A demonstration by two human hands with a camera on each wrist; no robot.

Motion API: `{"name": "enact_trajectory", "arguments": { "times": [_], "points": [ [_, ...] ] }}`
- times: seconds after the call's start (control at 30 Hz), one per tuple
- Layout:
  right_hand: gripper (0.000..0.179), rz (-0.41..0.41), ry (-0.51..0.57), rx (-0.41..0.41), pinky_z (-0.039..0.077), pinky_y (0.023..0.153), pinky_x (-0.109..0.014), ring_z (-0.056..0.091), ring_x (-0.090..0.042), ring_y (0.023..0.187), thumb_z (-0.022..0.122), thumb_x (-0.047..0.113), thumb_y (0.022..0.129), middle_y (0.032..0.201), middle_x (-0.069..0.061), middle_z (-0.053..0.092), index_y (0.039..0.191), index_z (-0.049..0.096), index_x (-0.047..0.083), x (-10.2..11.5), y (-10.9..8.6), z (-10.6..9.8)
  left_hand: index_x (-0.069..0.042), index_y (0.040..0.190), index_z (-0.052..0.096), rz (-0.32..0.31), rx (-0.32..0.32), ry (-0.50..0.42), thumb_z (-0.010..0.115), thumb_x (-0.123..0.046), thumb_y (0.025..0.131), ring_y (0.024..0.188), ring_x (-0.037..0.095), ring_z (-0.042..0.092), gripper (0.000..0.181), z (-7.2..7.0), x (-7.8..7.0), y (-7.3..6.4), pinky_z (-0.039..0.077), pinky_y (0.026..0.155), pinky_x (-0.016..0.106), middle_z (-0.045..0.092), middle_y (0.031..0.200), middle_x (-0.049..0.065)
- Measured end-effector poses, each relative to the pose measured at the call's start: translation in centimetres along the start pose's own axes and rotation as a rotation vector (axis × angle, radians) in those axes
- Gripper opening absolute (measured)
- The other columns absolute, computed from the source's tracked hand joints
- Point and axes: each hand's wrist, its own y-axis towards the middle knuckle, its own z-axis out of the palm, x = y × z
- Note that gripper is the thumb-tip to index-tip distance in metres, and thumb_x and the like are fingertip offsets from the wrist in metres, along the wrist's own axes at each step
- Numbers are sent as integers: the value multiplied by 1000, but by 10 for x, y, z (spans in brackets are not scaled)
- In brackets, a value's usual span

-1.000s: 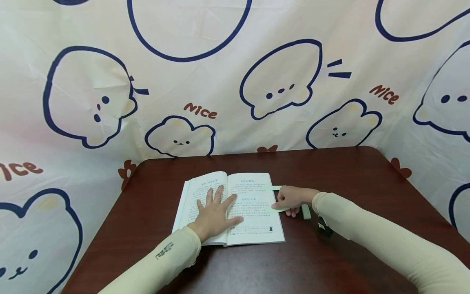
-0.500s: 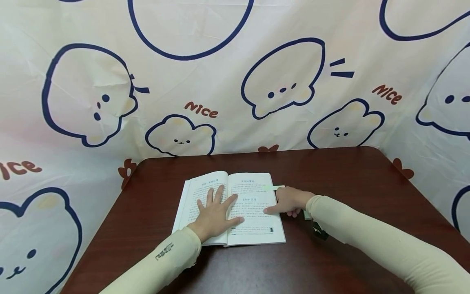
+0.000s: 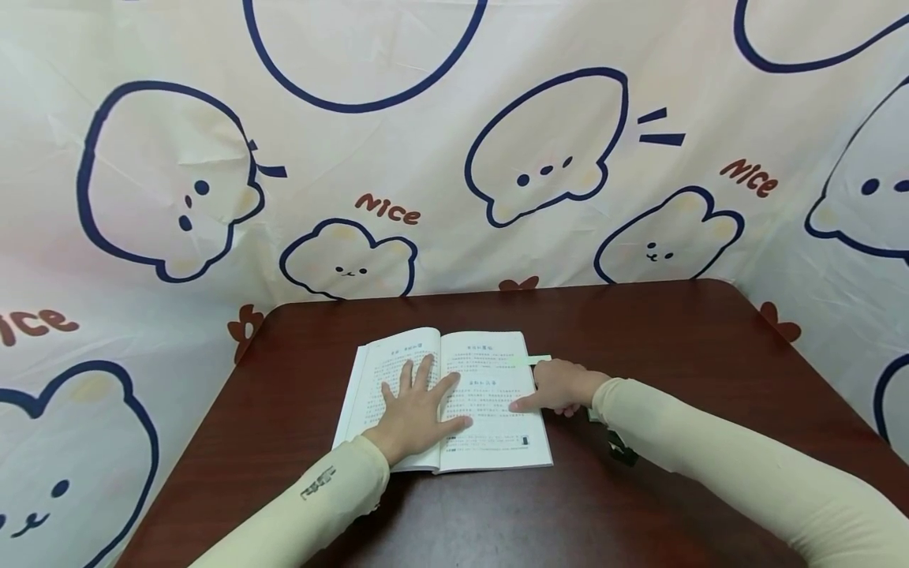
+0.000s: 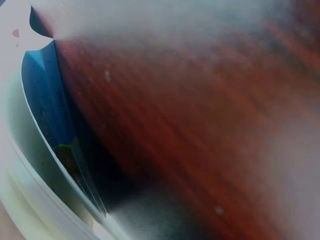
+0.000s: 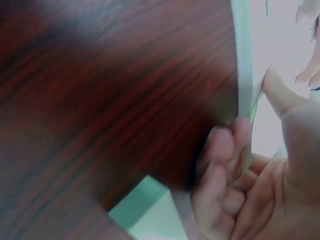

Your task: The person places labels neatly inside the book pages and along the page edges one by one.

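Observation:
An open book [image 3: 490,442] with printed pages lies on the table. My left hand [image 3: 412,422] rests flat across its middle, fingers spread over both pages. At the right edge is my right hand [image 3: 561,386], its thumb pressed on the page and its other fingers curled beside the edge. Between that thumb and fingers it pinches a pale green sticky note [image 5: 254,111], mostly covered by the hand. Farther up the same edge, another pale green sticky note [image 3: 540,360] sticks out past the page. In the left wrist view, the blue underside of the book's cover [image 4: 47,95] shows.
A green block, like a pad of sticky notes [image 5: 152,207], lies on the dark wooden table [image 3: 483,521] right by the right hand, largely hidden by the sleeve in the head view. A cloth with cartoon bears [image 3: 348,268] hangs behind the table and along its sides.
My right hand has shifted slightly left, its thumb now farther onto the page. The sticky note under it, visible earlier, is covered in the head view. The left hand stays put.

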Motion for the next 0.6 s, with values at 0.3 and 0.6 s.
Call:
{"name": "enact_trajectory", "arguments": {
  "times": [0.3,0.6],
  "points": [
    [46,-12,46,62,45,44,-23,52,-11,44,76,49,87,50,1,55,62,67,12,-8,7,-4,-28,155,42,-1,5,-3,59,-68,90,153,54,8,78,-1,-2,-1,16,105,86,12,169,18],
    [50,-80,22,133,48,47,-21,55,-7,45,74,40,92,51,3,57,54,51,16,-9,2,-16,-27,154,43,7,6,1,59,-68,90,153,54,8,78,1,-4,2,15,105,86,12,170,18]
  ]
}}
